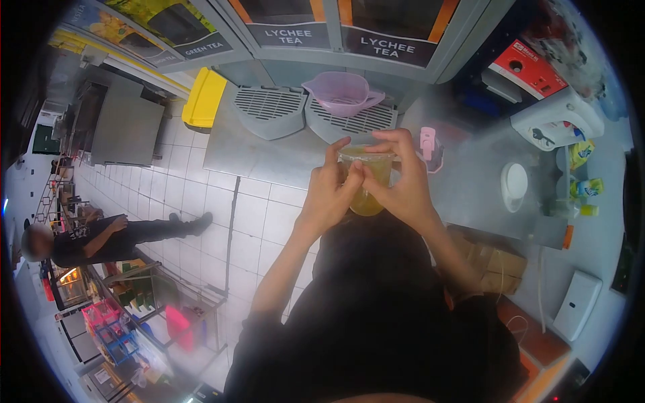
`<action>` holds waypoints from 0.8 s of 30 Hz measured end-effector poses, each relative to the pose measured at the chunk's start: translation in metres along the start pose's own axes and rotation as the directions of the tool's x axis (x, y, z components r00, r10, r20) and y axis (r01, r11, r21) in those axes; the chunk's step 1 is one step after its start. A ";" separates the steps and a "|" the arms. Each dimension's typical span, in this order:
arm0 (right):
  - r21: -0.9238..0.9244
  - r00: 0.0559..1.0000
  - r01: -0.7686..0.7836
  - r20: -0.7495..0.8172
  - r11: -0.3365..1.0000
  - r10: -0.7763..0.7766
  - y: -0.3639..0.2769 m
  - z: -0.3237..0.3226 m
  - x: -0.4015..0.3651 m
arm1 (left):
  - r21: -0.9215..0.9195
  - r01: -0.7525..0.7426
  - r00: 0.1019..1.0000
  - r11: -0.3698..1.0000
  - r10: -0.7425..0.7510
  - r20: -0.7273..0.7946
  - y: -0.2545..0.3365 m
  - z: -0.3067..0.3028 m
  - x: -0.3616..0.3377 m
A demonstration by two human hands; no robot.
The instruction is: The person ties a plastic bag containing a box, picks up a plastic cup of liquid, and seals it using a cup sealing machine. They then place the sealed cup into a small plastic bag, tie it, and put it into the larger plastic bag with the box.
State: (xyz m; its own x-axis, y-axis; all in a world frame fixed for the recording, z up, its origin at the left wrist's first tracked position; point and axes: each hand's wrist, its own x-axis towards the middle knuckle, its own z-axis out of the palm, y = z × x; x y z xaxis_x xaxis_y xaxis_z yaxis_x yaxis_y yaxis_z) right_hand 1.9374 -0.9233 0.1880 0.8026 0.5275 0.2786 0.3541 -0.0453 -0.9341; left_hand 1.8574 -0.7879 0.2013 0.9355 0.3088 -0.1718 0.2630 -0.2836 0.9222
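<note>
Between my two hands is a clear plastic cup (370,195) of yellowish drink, held upright in front of my body near the counter's edge. My left hand (330,191) grips the rim from the left, its thumb on the near side. From the right, my right hand (405,178) curls its fingers over the rim, its thumb also at the near side. Both thumbs meet close to the cup's top. Whether a lid or film covers the cup, I cannot make out. Beyond the hands, a pink-purple plastic measuring jug (341,93) rests on the grey drip trays.
The steel counter (252,153) carries a grey drip tray (269,107), a pink-handled item (428,142) and a white round-topped container (514,181). A white jug (557,121) stands at right. Another person (111,238) stands on the tiled floor at left.
</note>
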 end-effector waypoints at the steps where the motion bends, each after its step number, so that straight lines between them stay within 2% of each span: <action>1: 0.009 1.000 0.012 -0.024 1.000 -0.012 0.002 0.000 -0.001 | 0.012 0.000 1.000 1.000 0.000 0.018 0.003 -0.001 0.001; 8: -0.057 0.995 0.020 -0.099 0.998 -0.026 0.007 -0.006 -0.003 | 0.078 -0.030 0.995 0.997 0.023 0.097 0.008 0.001 0.007; 11: -0.109 0.993 0.021 -0.110 0.994 -0.033 0.010 -0.012 -0.005 | 0.052 -0.088 0.995 0.995 0.086 0.046 0.000 0.010 0.009; 13: -0.140 0.994 0.024 -0.101 0.990 -0.039 0.013 -0.016 -0.007 | 0.031 -0.084 0.994 0.996 0.082 0.067 0.004 0.013 0.010; 18: -0.101 0.993 0.001 -0.118 0.995 -0.013 0.018 -0.021 -0.012 | -0.034 -0.094 0.992 0.995 0.097 0.087 0.008 0.022 0.015; 24: -0.094 0.992 -0.047 -0.120 0.995 0.035 0.019 -0.030 -0.012 | 0.072 -0.084 0.982 0.994 0.070 0.177 0.009 0.022 0.026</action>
State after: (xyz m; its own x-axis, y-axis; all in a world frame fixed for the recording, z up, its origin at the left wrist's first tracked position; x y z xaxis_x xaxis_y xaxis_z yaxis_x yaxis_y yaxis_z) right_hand 1.9495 -0.9558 0.1733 0.8664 0.4201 0.2700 0.3594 -0.1491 -0.9212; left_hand 1.8892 -0.8021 0.1975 0.9786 0.1225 -0.1653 0.1998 -0.3735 0.9059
